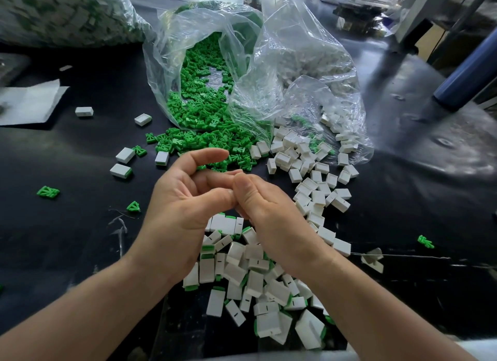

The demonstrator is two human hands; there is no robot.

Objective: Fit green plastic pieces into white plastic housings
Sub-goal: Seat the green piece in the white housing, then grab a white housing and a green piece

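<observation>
Hands meet over the little parts

Green pieces (204, 137) spill from the clear bag (188, 51), with empty white housings (309, 169) just beside them. The left hand (183, 199) and right hand (269, 212) touch, fingers curled. I cannot tell if they pinch a part. A hidden piece could slip into the finished pile (242, 266) below.

The green plastic pieces (204, 118) are showing a smooth, faintly shiny moulded finish, while the white plastic housings (317, 196) are looking smooth and matt. The clear bags (295, 51) of thin, crinkled plastic film are catching glossy highlights. The black table top (80, 253) is reflecting light with a soft sheen and showing pale scuffs, and the white sheet (29, 102) is looking like matt paper.
</observation>
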